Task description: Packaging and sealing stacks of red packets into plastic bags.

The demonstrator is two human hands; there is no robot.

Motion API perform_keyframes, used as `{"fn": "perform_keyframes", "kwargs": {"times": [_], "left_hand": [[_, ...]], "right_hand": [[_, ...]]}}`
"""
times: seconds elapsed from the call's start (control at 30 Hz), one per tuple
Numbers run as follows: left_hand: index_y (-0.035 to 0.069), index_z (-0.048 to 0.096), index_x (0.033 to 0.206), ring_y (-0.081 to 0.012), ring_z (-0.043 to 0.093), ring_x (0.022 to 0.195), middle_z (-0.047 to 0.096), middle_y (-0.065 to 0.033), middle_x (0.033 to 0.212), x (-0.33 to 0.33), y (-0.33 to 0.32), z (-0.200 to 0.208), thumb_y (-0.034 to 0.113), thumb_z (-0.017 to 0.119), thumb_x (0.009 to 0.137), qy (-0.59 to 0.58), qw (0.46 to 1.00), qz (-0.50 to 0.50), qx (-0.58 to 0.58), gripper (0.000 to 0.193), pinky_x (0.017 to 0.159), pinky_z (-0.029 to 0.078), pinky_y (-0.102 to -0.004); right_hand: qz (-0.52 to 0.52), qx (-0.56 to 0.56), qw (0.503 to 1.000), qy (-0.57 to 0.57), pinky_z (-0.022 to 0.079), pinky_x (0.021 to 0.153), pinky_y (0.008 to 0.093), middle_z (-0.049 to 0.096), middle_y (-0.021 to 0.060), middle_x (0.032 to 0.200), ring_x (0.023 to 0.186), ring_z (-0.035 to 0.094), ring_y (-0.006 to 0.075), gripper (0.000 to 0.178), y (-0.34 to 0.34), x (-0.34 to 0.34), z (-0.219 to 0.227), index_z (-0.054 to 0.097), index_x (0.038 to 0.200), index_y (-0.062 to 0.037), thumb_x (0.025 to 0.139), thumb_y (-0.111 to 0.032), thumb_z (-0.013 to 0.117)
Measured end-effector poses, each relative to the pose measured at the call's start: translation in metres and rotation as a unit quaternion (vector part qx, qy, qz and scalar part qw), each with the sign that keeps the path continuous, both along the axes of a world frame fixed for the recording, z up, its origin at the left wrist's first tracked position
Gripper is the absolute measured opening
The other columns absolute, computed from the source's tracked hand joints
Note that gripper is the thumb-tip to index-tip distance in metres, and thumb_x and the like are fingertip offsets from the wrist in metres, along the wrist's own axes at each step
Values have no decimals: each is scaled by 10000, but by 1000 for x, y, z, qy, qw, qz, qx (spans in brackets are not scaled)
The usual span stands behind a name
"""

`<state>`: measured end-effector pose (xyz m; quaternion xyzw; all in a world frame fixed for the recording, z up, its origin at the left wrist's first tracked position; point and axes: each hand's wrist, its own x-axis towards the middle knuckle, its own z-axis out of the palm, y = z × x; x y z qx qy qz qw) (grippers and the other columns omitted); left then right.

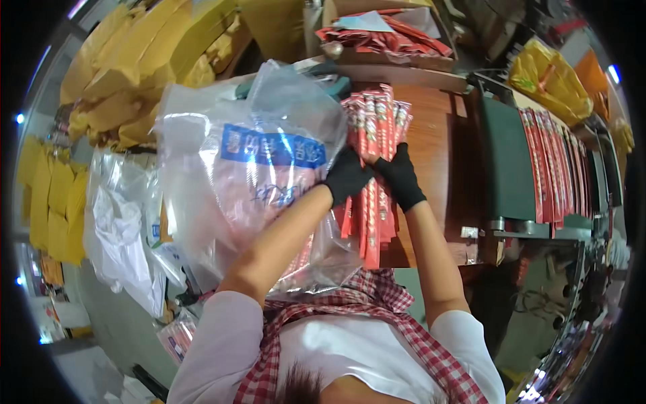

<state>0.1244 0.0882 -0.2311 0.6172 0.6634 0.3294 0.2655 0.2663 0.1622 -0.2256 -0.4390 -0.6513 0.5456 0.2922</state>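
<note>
Both my hands wear black gloves and grip one bundle of long thin red packets (374, 128) over a brown wooden table (431, 135). My left hand (346, 176) clasps the bundle's left side near its middle. My right hand (401, 176) clasps its right side, touching the left hand. The packets fan out above the hands and hang down below them. A large clear plastic bag (249, 168) with a blue label and pinkish contents lies just left of the bundle, under my left forearm.
A dark conveyor belt (505, 161) to the right carries a row of red packets (555, 161). A cardboard box of red packets (390, 37) stands at the back. Yellow bags (548, 77) lie far right, yellow padded envelopes (134, 60) far left, white plastic bags (121, 229) lower left.
</note>
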Motion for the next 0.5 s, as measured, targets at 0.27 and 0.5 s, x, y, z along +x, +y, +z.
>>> {"fn": "perform_keyframes", "kwargs": {"times": [0.27,0.5], "left_hand": [[-56,294,1346,-342,261,1323,279,-216,1405,-40,-268,105,393,822,635,79,943,312,81,993,1064,276,-432],[-87,366,1226,-397,437,1109,432,-259,1175,19,-337,87,489,855,543,171,919,343,-96,1019,956,369,-460]], "right_hand": [[6,37,998,-57,488,769,287,623,116,983,854,602,160,594,-1,11,-9,435,1087,2,727,-287,808],[33,-9,996,-86,502,726,307,602,119,938,817,607,182,742,-25,-4,35,416,1110,22,663,-400,831]]}}
